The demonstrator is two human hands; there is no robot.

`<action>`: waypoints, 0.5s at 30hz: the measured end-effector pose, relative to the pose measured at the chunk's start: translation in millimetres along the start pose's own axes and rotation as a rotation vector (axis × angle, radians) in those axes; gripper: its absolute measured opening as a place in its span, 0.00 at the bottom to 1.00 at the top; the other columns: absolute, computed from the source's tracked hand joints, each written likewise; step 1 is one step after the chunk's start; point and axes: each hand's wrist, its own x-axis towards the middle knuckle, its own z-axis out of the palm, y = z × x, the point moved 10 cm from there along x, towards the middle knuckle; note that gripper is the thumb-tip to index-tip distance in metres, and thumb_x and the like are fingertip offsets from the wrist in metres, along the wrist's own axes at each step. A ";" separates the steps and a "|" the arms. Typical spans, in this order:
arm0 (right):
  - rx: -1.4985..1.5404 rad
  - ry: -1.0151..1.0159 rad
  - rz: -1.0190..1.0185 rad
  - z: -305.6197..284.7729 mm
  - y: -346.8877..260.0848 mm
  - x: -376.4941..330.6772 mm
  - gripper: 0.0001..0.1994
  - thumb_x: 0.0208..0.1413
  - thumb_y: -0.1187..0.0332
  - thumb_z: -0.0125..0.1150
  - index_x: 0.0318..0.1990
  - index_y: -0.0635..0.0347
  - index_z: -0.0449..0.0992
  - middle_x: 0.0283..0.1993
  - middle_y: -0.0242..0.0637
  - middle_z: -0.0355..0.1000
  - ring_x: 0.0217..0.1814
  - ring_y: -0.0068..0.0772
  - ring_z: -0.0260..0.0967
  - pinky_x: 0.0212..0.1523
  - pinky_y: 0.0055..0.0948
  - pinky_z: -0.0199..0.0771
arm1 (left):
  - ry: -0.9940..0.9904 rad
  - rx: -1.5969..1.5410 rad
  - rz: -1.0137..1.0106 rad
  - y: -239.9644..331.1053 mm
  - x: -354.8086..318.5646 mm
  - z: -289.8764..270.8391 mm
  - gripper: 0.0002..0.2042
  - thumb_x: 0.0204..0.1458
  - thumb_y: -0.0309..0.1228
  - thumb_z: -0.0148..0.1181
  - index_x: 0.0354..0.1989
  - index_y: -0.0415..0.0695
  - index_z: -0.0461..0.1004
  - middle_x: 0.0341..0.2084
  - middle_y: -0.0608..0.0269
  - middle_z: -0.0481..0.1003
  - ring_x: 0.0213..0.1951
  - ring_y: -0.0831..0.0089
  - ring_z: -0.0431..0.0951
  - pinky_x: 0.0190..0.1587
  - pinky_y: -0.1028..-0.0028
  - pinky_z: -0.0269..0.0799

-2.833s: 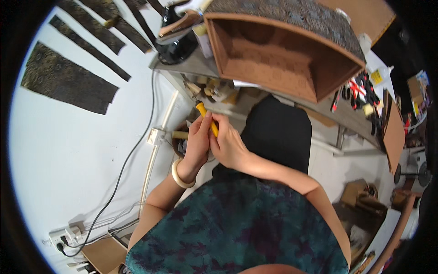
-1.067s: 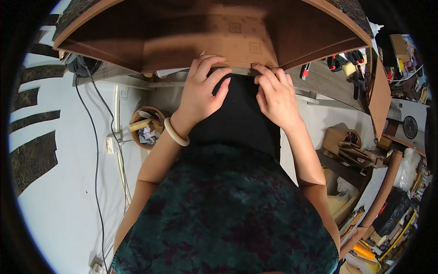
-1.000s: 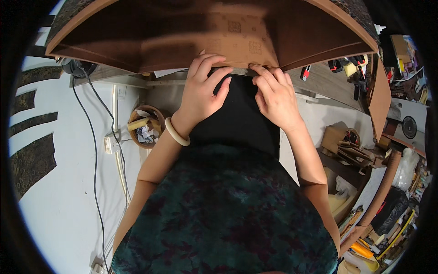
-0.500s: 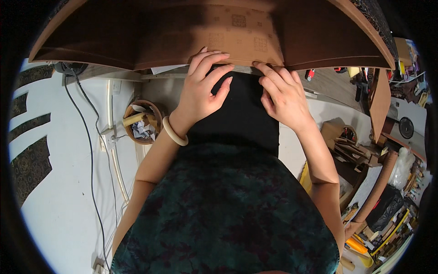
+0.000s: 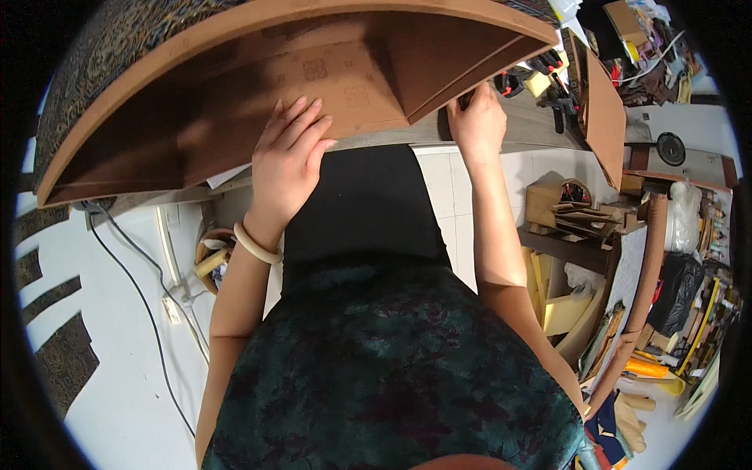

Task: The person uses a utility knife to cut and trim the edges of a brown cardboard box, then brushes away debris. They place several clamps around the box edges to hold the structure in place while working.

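Note:
A large brown case (image 5: 439, 55) with a curved rim and patterned dark outer covering lies on the grey work table (image 5: 376, 139), its hollow side facing me. Inside, the brown lining carries faint stamped square motifs. My left hand (image 5: 288, 157), with a pale bangle on its wrist, rests flat on the lining near the front edge, fingers stretched out. Just beyond the case's lower right edge, my right hand (image 5: 479, 125) is closed with fingers curled down at the table. A dark bit shows beside its thumb, but what it grips is hidden.
Red-and-black clamps (image 5: 513, 81) and yellow blocks (image 5: 537, 84) lie right of my right hand. A brown board (image 5: 605, 117) leans at the table's right end. Shelving with scraps and rolls (image 5: 642, 298) stands at right; a bin (image 5: 210, 254) and cables (image 5: 145, 301) are at left.
The case now appears tilted and shifted left in view. My right hand has left its front edge and closed beside the tools at right; my left hand has moved further onto the lining.

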 end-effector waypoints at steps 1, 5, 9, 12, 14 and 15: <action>0.014 0.022 -0.009 1.0 9.5 -1.6 0.18 0.59 0.56 0.68 0.39 0.64 0.74 0.36 0.52 0.78 0.38 0.59 0.78 0.41 0.52 0.78 | -0.010 0.004 0.006 0.3 2.3 3.3 0.13 0.54 0.31 0.70 0.46 0.42 0.84 0.56 0.58 0.80 0.62 0.58 0.77 0.69 0.57 0.66; 0.173 0.127 0.105 -31.3 37.2 -23.2 0.15 0.64 0.64 0.64 0.46 0.61 0.64 0.21 0.47 0.73 0.25 0.57 0.75 0.30 0.50 0.75 | 0.049 -0.013 -0.026 0.5 5.8 7.6 0.11 0.55 0.32 0.70 0.44 0.43 0.86 0.53 0.57 0.82 0.61 0.59 0.78 0.67 0.58 0.70; 0.666 -0.016 0.284 -47.2 42.4 -60.8 0.20 0.73 0.66 0.52 0.68 0.56 0.59 0.26 0.39 0.75 0.22 0.29 0.71 0.24 0.36 0.72 | 0.071 -0.029 -0.033 -0.6 15.0 15.7 0.11 0.55 0.32 0.70 0.45 0.43 0.86 0.52 0.57 0.82 0.59 0.59 0.79 0.66 0.59 0.71; 1.071 -0.171 0.243 -40.5 20.1 -87.2 0.27 0.75 0.70 0.43 0.78 0.56 0.48 0.42 0.52 0.80 0.39 0.37 0.80 0.40 0.36 0.82 | 0.099 -0.035 -0.022 -0.9 14.8 14.2 0.11 0.54 0.33 0.72 0.44 0.43 0.86 0.51 0.57 0.82 0.59 0.59 0.80 0.65 0.59 0.72; 1.294 -0.203 0.192 -30.3 -0.6 -97.9 0.31 0.68 0.69 0.54 0.74 0.59 0.50 0.49 0.55 0.79 0.52 0.40 0.78 0.54 0.40 0.73 | 0.106 -0.031 -0.008 -2.4 13.6 12.5 0.12 0.52 0.33 0.73 0.43 0.43 0.86 0.51 0.57 0.82 0.59 0.59 0.80 0.64 0.60 0.74; 1.372 -0.225 0.061 -36.0 -26.3 -96.1 0.33 0.62 0.67 0.62 0.71 0.60 0.54 0.53 0.56 0.78 0.58 0.41 0.75 0.62 0.44 0.64 | 0.099 -0.031 -0.004 -1.1 15.5 12.1 0.12 0.51 0.33 0.74 0.43 0.44 0.86 0.51 0.58 0.83 0.58 0.59 0.80 0.62 0.61 0.75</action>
